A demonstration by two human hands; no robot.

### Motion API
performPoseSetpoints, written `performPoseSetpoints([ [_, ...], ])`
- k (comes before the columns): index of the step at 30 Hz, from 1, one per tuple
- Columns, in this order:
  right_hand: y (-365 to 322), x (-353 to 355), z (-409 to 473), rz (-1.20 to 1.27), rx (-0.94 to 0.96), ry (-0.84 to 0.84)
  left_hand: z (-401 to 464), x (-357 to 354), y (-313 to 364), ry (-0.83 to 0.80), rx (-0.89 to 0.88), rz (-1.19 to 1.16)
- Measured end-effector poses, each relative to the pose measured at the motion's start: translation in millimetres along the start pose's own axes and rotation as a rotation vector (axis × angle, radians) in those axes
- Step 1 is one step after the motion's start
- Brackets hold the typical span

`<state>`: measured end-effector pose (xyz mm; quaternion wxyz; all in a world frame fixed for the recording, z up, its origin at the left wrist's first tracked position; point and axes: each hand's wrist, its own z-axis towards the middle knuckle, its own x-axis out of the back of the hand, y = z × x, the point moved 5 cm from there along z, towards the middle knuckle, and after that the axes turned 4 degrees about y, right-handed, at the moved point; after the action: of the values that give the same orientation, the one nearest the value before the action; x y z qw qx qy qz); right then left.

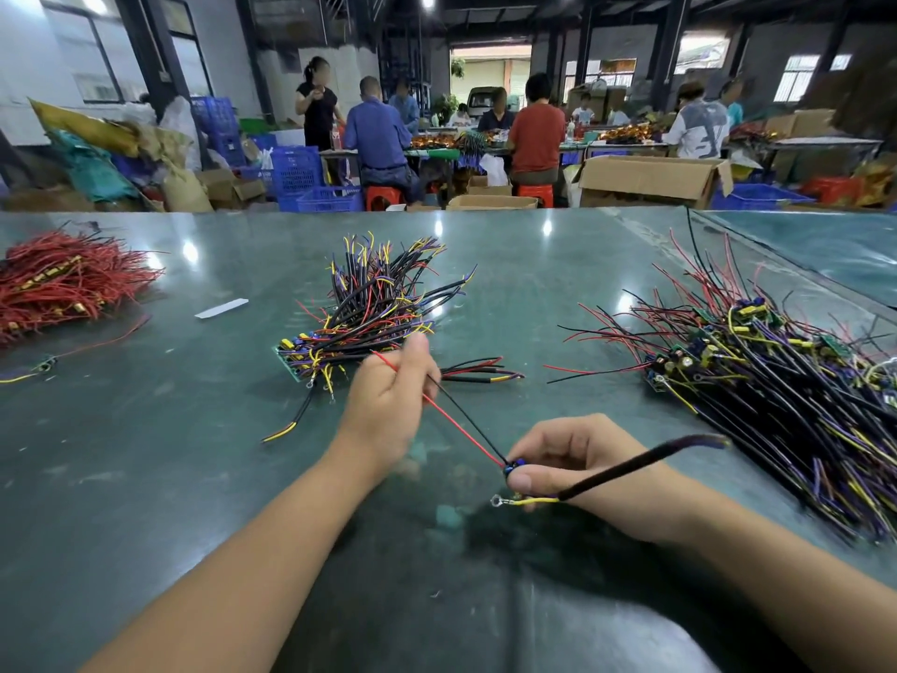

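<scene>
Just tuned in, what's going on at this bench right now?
A person is handling one wired module. The right hand grips it, its black sleeved cable and yellow ring-terminal lead trailing out. The left hand pinches its red wire and black wire, taut. One heap of similar units lies ahead on the green table, a second heap to the right.

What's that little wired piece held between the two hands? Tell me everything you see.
The wired piece is small, with blue parts on it, pinched by the right hand above the green table. A thin red wire and a thin black wire run taut from it to the left hand, which grips them. A thick black cable arcs rightward, and a yellow lead ends in a metal ring.
</scene>
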<state>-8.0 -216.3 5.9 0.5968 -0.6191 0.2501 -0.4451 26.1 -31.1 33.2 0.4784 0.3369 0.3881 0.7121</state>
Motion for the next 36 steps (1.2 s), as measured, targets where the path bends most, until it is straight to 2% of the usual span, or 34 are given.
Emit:
performPoseSetpoints([
  [4, -1.7, 0.5, 0.0, 0.018, -0.020, 0.000, 7.7, 6.9, -11.7, 0.105, 0.080, -0.073],
  [7, -1.2, -0.1, -3.2, 0.020, -0.035, -0.042, 13.2, 15.7, -15.9, 0.229, 0.241, -0.290],
  [9, -2.2, 0.2, -6.1, 0.080, -0.025, -0.049, 20.2, 27.8, -17.4, 0.243, 0.286, -0.445],
  [11, -4.5, 3.2, -6.0, 0.119, 0.004, 0.016, 20.9, 30.0, -16.0, 0.144, 0.326, -0.594],
  [14, -8.4, 8.1, -3.1, 0.115, 0.068, 0.161, 6.2, 9.2, -7.5, -0.134, 0.392, -0.682],
  [18, -7.8, 15.2, 0.4, 0.162, 0.111, 0.291, -22.9, -24.8, 3.5, -0.519, 0.379, -0.500],
  [21, -3.5, 12.1, 2.8, 0.163, 0.110, 0.279, -39.5, -41.9, 5.6, -0.629, 0.278, -0.331],
  [23, -1.8, 9.3, 3.6, 0.138, 0.115, 0.266, -41.7, -44.0, 6.7, -0.602, 0.214, -0.259],
  [26, -3.3, 10.3, 2.7, 0.025, 0.094, 0.308, -34.7, -37.1, 9.3, -0.444, 0.107, -0.156],
  [29, -4.7, 10.8, 0.9, -0.134, -0.027, 0.306, -28.5, -29.9, 15.0, -0.307, -0.059, -0.021],
  [31, -4.3, 8.2, -1.1, -0.222, -0.111, 0.233, -27.3, -25.5, 18.1, -0.238, -0.120, 0.010],
  [36, -6.1, -0.7, -6.1, -0.089, -0.204, 0.113, -27.9, -23.7, 24.4, -0.165, -0.147, -0.035],
])
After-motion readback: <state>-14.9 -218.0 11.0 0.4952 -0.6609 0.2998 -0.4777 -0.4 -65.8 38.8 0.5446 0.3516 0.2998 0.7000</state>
